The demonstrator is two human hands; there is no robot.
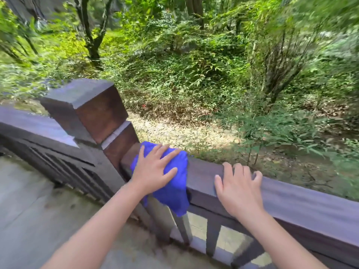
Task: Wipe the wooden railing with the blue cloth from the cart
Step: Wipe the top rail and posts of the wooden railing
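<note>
While the left hand lies flat with its fingers spread on the blue cloth, the cloth is draped over the top of the wooden railing, just beside the square wooden post at the corner. Part of the cloth hangs down the near side of the rail, over the upper ends of the balusters. This hand presses on the cloth with an open palm and does not clutch it. The right hand rests bare on the same top rail, a little apart from the cloth, its palm down and its fingertips curled over the far edge; it holds nothing but the rail. Both forearms are bare. Beyond the railing lie leaf-strewn ground and thick green undergrowth, and a pale paved floor lies on the near side
</note>
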